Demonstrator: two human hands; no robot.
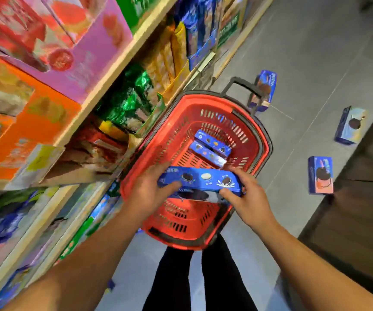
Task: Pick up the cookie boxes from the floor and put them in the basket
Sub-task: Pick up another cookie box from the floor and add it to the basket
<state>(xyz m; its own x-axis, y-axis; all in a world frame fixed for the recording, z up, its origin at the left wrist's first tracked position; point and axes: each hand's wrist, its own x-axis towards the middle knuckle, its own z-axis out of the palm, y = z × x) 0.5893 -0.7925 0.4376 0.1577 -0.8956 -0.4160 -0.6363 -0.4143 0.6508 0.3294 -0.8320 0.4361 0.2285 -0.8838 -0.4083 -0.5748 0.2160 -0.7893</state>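
Note:
A red plastic basket stands on the grey floor in front of my legs. Two blue cookie boxes lie inside it at the far end. Over the basket's near half I hold a long blue cookie box level, my left hand gripping its left end and my right hand its right end. Another dark blue box shows just under it. Three blue cookie boxes stand on the floor to the right: one behind the basket handle, one farther right, one nearest.
Wooden store shelves packed with coloured boxes and bags run along the left, close to the basket. The basket's black pull handle sticks up at its far end. A dark brown surface borders the floor on the right.

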